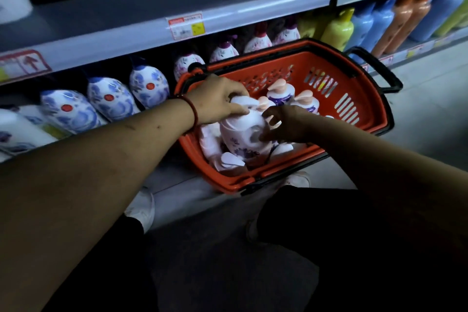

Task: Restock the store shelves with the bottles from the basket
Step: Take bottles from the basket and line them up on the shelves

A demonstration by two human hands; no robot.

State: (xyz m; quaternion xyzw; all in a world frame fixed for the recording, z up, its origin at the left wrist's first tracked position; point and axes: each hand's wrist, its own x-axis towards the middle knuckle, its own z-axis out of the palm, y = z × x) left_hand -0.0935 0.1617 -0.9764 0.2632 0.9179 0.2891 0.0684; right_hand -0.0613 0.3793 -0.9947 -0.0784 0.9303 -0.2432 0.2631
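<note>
Both bare forearms reach forward and converge, the left hand (219, 99) turned palm-down with its fingers curled over the pump top of a white bottle (240, 134), the right hand (285, 125) just beside it, thumb and curled fingers clasping that bottle's side.

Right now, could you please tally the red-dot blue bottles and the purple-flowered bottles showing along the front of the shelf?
Red-dot blue bottles: 3
Purple-flowered bottles: 4
Total: 7
</note>
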